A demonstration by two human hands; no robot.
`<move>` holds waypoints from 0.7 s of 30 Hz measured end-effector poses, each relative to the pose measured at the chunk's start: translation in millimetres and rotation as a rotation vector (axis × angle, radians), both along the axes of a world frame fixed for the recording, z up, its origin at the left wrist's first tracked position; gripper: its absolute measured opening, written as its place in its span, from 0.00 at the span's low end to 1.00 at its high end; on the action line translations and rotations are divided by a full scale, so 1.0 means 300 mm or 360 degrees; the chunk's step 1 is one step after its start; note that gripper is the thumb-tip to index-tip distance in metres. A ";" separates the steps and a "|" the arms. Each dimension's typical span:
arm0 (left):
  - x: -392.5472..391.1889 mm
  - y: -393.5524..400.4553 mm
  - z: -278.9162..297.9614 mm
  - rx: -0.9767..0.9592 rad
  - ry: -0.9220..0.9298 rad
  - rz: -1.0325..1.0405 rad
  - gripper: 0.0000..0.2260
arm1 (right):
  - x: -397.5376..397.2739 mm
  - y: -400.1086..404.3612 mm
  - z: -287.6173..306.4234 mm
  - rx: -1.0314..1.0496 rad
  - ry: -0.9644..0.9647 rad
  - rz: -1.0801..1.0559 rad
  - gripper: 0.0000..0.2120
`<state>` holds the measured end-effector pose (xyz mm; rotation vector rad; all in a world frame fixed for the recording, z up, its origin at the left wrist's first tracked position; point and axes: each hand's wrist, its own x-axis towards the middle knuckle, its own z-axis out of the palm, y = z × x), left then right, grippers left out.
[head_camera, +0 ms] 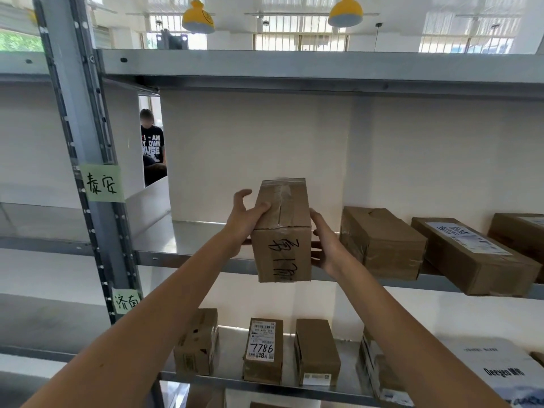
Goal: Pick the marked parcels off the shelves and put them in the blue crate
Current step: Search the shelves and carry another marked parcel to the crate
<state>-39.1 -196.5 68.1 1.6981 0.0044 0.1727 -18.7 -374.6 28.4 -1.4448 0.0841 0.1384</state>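
Gripping marked parcel [282, 231] both sides, fingers [263, 208] curled; long axis running away, marked end facing camera.

Grey metal shelves [188, 248] bearing taped cardboard parcels [382, 242].

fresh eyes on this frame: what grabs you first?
The brown parcel with black handwriting, held up mid-frame in front of the middle shelf by the left hand and the right hand on its sides. Next, the two green handwritten tags on the grey upright at left, and the box marked 7786 on the shelf below.
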 end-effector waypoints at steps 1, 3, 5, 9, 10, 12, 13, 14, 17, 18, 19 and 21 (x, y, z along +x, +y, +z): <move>0.007 0.006 0.005 0.0074 -0.0109 0.0031 0.17 | -0.001 0.000 0.006 0.0004 -0.0012 -0.0044 0.22; 0.017 0.010 0.011 0.0178 -0.0218 0.0077 0.10 | -0.001 0.005 0.007 -0.0023 -0.0102 -0.0164 0.23; 0.023 0.010 0.008 0.0139 -0.0175 0.0130 0.10 | -0.003 0.003 0.002 -0.0005 -0.0220 -0.0272 0.22; 0.012 0.004 -0.003 0.0097 -0.0068 0.0208 0.14 | 0.009 -0.037 -0.007 0.0067 -0.0360 -0.0390 0.24; 0.003 0.000 -0.004 0.0106 -0.0001 0.0161 0.18 | 0.012 -0.044 -0.005 0.0094 -0.0388 -0.0407 0.25; -0.018 -0.008 -0.017 0.0040 0.0117 -0.0022 0.27 | 0.013 -0.051 0.006 0.0132 -0.0438 -0.0412 0.25; -0.023 -0.011 -0.025 -0.0040 0.0168 -0.0108 0.29 | 0.011 -0.052 0.013 0.0127 -0.0460 -0.0400 0.25; -0.028 -0.014 -0.030 -0.0127 0.0200 -0.0169 0.30 | 0.012 -0.052 0.016 0.0115 -0.0481 -0.0391 0.25; -0.026 -0.021 -0.041 -0.0293 0.0254 -0.0291 0.23 | 0.019 -0.061 0.015 0.0068 -0.0544 -0.0406 0.23; -0.028 -0.026 -0.042 -0.0333 0.0278 -0.0333 0.20 | 0.020 -0.064 0.013 0.0047 -0.0562 -0.0413 0.23; -0.025 -0.027 -0.049 -0.0348 0.0302 -0.0341 0.17 | 0.023 -0.066 0.010 0.0034 -0.0568 -0.0424 0.24; -0.028 -0.035 -0.064 -0.0413 0.0316 -0.0313 0.13 | 0.028 -0.064 0.004 0.0045 -0.0533 -0.0431 0.26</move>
